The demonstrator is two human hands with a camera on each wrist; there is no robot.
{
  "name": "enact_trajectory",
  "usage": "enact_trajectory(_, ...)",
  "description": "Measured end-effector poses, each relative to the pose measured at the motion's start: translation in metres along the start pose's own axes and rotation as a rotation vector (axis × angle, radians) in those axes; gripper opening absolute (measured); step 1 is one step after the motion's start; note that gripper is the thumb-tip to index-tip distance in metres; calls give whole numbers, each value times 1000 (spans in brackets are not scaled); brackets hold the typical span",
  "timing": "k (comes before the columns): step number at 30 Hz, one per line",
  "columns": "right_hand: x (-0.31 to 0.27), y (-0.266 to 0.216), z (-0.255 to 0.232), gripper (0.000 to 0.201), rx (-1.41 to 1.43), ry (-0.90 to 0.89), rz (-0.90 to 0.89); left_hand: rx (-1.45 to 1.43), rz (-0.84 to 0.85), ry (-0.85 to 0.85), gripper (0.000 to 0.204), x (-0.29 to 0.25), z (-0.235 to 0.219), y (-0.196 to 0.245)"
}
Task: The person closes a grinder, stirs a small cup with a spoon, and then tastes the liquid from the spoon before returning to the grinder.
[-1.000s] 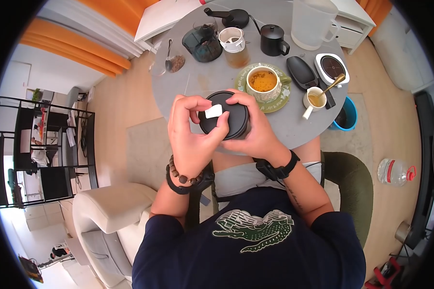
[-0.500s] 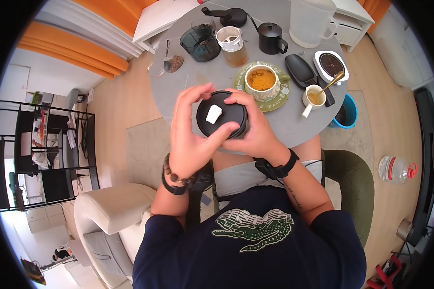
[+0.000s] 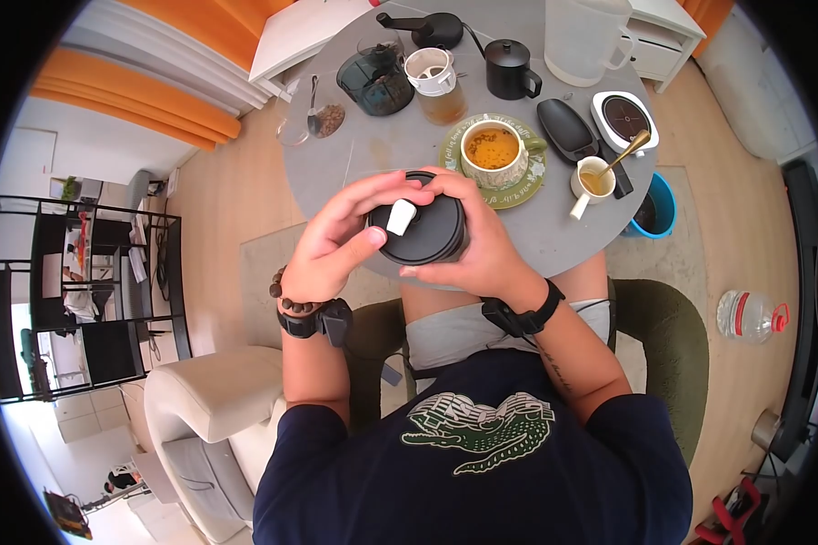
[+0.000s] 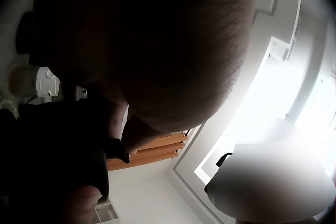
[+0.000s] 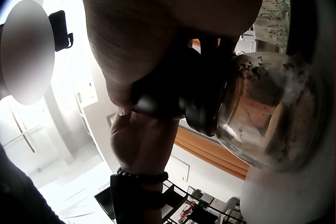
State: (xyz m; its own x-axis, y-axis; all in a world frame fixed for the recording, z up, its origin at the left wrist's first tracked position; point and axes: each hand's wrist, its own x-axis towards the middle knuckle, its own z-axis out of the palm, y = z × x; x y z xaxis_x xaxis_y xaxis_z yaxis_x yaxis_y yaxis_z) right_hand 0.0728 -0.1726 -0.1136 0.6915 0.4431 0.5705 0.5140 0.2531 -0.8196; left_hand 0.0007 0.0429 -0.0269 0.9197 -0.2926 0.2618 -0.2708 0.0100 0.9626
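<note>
Over the lap, at the table's near edge, both hands are on a black-lidded glass jar [image 3: 438,229]. The right hand [image 3: 486,238] grips its right side, thumb and fingers on either side of the black top. Around the lid's left edge curls the left hand [image 3: 341,227], with its thumb and fingertips close beside a small white tab [image 3: 401,217] on top. In the right wrist view the clear glass body [image 5: 268,119] lies sideways with dark crumbs on its wall. The left wrist view is mostly dark, showing the jar's black part only as a silhouette.
On the grey table [image 3: 336,195] stand a cup of amber liquid [image 3: 493,148] on a green saucer [image 3: 454,168], a small white pitcher [image 3: 591,186] with a spoon, a white scale [image 3: 623,123], a black kettle [image 3: 509,68] and a glass with a white strainer [image 3: 432,71]. A blue bin [image 3: 659,209] is right.
The left thumb and fingers pinched the white tab, came off it and spread, then came back round the lid's left side. The tab has turned; the right hand keeps its grip.
</note>
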Motion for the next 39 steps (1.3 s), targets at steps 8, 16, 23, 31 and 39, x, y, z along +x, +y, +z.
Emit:
enact_trajectory(8,0,0,1,93,16,2,15,-41,-63,95,60,3,5,-7)
enact_trajectory(16,0,0,0,94,-2,-1,-3,377,35,437,55,16,44,-7)
enact_trajectory(23,0,1,0,91,23,0,3,454,64,577,58,35,65,-1)
enact_trajectory(31,0,-1,0,94,16,3,-6,111,59,133,75,19,25,-1)
enact_trajectory(39,0,1,-1,96,-12,-13,-25,-12,19,98,80,18,13,-10)
